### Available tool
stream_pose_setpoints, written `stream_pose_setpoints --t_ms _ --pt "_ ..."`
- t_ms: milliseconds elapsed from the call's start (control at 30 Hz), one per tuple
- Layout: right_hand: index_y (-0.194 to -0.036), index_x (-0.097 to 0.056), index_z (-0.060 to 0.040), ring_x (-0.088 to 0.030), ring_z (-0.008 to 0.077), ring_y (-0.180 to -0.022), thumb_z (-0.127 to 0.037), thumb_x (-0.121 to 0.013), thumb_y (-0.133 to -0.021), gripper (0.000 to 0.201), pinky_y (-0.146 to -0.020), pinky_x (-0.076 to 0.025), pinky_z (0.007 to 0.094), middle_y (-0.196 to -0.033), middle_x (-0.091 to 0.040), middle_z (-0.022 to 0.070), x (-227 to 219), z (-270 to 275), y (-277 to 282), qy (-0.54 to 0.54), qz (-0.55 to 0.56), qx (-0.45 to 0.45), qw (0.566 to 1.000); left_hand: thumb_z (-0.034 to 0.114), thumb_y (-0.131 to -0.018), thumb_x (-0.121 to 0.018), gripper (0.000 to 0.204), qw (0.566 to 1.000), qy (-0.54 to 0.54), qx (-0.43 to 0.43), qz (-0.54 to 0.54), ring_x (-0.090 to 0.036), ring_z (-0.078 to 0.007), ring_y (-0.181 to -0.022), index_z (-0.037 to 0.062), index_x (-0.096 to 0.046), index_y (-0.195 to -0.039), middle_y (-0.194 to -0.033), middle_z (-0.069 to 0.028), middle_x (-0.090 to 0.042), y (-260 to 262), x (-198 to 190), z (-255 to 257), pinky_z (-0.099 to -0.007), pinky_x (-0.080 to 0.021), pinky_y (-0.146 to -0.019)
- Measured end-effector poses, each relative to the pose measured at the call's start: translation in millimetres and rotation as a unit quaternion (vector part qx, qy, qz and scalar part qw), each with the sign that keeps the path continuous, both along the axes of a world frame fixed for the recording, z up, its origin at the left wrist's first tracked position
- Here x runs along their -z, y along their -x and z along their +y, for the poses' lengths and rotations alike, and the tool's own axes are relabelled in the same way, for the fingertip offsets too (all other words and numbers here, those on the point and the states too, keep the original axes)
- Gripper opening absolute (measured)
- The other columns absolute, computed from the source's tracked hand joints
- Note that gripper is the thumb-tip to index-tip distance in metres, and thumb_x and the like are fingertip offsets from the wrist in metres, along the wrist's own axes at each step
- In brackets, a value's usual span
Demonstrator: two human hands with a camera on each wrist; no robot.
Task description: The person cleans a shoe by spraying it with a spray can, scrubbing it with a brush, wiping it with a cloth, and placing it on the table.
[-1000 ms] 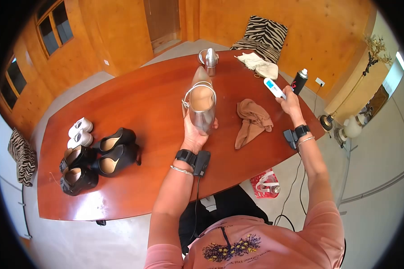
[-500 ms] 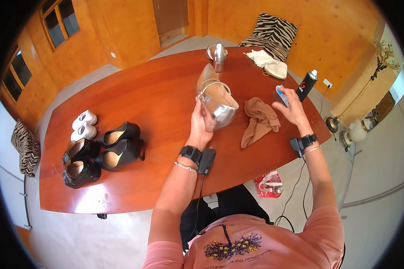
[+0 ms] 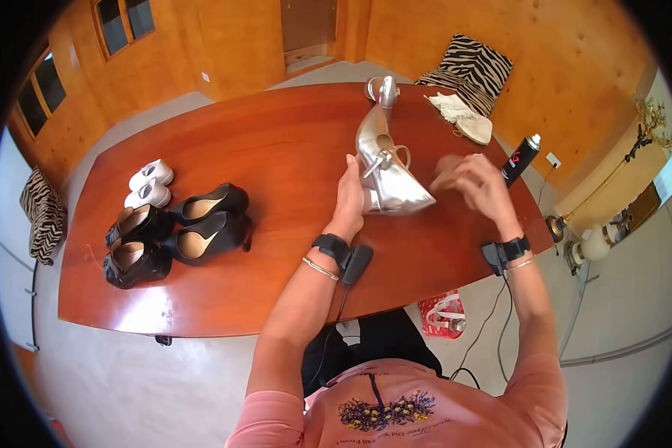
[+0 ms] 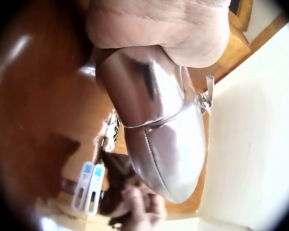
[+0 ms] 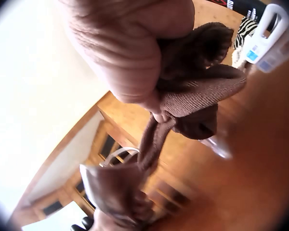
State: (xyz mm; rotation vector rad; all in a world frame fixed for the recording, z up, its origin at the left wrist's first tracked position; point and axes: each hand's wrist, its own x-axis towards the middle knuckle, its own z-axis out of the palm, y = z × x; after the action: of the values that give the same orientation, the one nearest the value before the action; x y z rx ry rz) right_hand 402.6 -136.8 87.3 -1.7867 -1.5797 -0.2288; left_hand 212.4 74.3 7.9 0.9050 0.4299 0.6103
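Observation:
A silver shoe (image 3: 407,185) with a strap and buckle is held up over the table by my left hand (image 3: 349,198), which grips it around the heel end. In the left wrist view, the palm (image 4: 159,29) presses against the shoe (image 4: 183,149), toe pointing down. My right hand (image 3: 484,188) is just right of the shoe, apart from it, with the brown cloth (image 3: 446,172) in its fingers. The right wrist view has the bunched cloth (image 5: 202,98) pinched in the hand (image 5: 120,57). A white device (image 5: 271,31) with a blue display lies on the tabletop.
Black heels (image 3: 209,235), black shoes (image 3: 136,261) and white shoes (image 3: 149,183) stand at the table's left. Another silver shoe (image 3: 387,91) is at the far edge, beside a white cloth bundle (image 3: 463,119). A black spray can (image 3: 521,159) stands at the right.
My left hand has turned the silver shoe so its opening faces sideways. My right hand has let go of the white device, moved left and picked the brown cloth up off the table.

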Motion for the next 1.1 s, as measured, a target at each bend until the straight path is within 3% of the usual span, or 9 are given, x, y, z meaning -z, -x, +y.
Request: stream_pose_setpoints --t_ms 167,233,367,600,700,800,900,1000,1100 --pt "-0.105 -0.071 -0.0055 -0.062 0.0285 -0.106 -0.004 -0.071 -0.085 0.020 -0.090 -0.051 0.0398 -0.119 -0.062 0.0117 -64.0 14.4 60.3 -0.095 0.135 -0.020 0.986 0.045 -0.110 -0.032 0.060 0.990 -0.143 -0.013 0.007 -0.052 -0.0198 -0.128 0.0018 -0.045 -0.150 -0.144 -0.0113 -0.054 3.1 -16.9 -18.2 -0.0332 -0.040 -0.108" --pt "-0.103 -0.071 -0.0075 -0.059 0.0312 -0.111 -0.007 -0.073 -0.083 0.020 -0.097 -0.048 0.0417 -0.124 -0.061 0.0117 -75.9 34.1 70.9 -0.087 -0.128 -0.078 0.985 0.034 -0.112 -0.033 0.050 0.981 -0.185 0.011 -0.064 -0.056 -0.0183 -0.122 0.0026 -0.048 -0.147 -0.138 -0.0100 -0.058 -1.4 -15.9 -23.5 -0.0325 -0.041 -0.108" --pt "-0.101 -0.069 -0.0098 -0.052 0.0332 -0.123 -0.012 -0.074 -0.083 0.019 -0.105 -0.043 0.0421 -0.131 -0.058 0.0120 -61.9 76.1 65.6 0.024 -0.176 -0.166 0.970 0.024 -0.110 -0.041 0.043 0.963 -0.242 0.043 -0.113 -0.057 -0.0167 -0.121 0.0014 -0.049 -0.146 -0.132 -0.0086 -0.062 -2.8 -8.9 -28.5 -0.0300 -0.041 -0.109" --pt "-0.119 -0.064 -0.0093 -0.058 0.0230 -0.117 -0.018 -0.072 -0.093 0.029 -0.100 -0.047 0.0326 -0.130 -0.057 0.0121 -32.1 99.5 15.1 -0.104 0.067 -0.051 0.991 0.032 -0.110 -0.044 0.051 0.979 -0.161 0.061 -0.109 -0.052 -0.0107 -0.120 0.0005 -0.045 -0.150 -0.136 -0.0044 -0.060 -0.2 -22.4 -37.7 -0.0270 -0.041 -0.106" --pt "-0.132 -0.054 -0.0094 -0.057 0.0158 -0.118 -0.018 -0.065 -0.100 0.036 -0.097 -0.049 0.0291 -0.130 -0.056 0.0099 -14.5 97.3 20.1 -0.172 0.264 -0.111 0.942 0.035 -0.110 -0.044 0.051 0.981 -0.141 0.060 -0.121 -0.053 -0.0108 -0.119 0.0005 -0.048 -0.148 -0.133 -0.0046 -0.061 -1.4 -19.9 -37.0 -0.0273 -0.042 -0.105" --pt "-0.135 -0.046 -0.0075 -0.059 0.0144 -0.114 -0.016 -0.059 -0.103 0.036 -0.090 -0.054 0.0279 -0.129 -0.059 0.0098 -3.5 81.0 39.3 -0.128 0.541 -0.142 0.819 0.037 -0.110 -0.043 0.048 0.987 -0.084 0.058 -0.124 -0.055 -0.0122 -0.115 0.0011 -0.056 -0.139 -0.126 -0.0047 -0.064 2.5 -22.6 -31.2 -0.0282 -0.044 -0.103" --pt "-0.130 -0.051 -0.0069 -0.064 0.0130 -0.107 -0.016 -0.056 -0.104 0.028 -0.085 -0.056 0.0279 -0.124 -0.062 0.0072 10.0 71.2 57.8 -0.090 0.599 -0.179 0.775 0.048 -0.108 -0.041 0.047 0.988 -0.036 0.062 -0.138 -0.058 -0.0154 -0.117 0.0084 -0.057 -0.128 -0.123 -0.0032 -0.063 3.2 -20.2 -22.3 -0.0333 -0.048 -0.104" --pt "-0.128 -0.053 -0.0063 -0.063 0.0122 -0.107 -0.015 -0.057 -0.103 0.027 -0.084 -0.056 0.0273 -0.122 -0.063 0.0053 13.1 58.8 80.3 -0.081 0.645 -0.193 0.735 0.047 -0.108 -0.042 0.052 0.982 0.055 0.001 -0.180 -0.055 -0.0174 -0.123 0.0071 -0.048 -0.141 -0.135 -0.0059 -0.057 6.0 -19.1 -18.6 -0.0335 -0.047 -0.105" --pt "-0.129 -0.052 -0.0055 -0.062 0.0105 -0.105 -0.015 -0.058 -0.103 0.028 -0.083 -0.055 0.0264 -0.119 -0.063 0.0055 28.9 59.5 108.3 -0.149 0.573 -0.145 0.792 0.047 -0.108 -0.040 0.051 0.976 0.113 -0.029 -0.183 -0.055 -0.0194 -0.125 0.0087 -0.047 -0.141 -0.136 -0.0055 -0.056 5.7 -19.2 -16.8 -0.0343 -0.047 -0.105"
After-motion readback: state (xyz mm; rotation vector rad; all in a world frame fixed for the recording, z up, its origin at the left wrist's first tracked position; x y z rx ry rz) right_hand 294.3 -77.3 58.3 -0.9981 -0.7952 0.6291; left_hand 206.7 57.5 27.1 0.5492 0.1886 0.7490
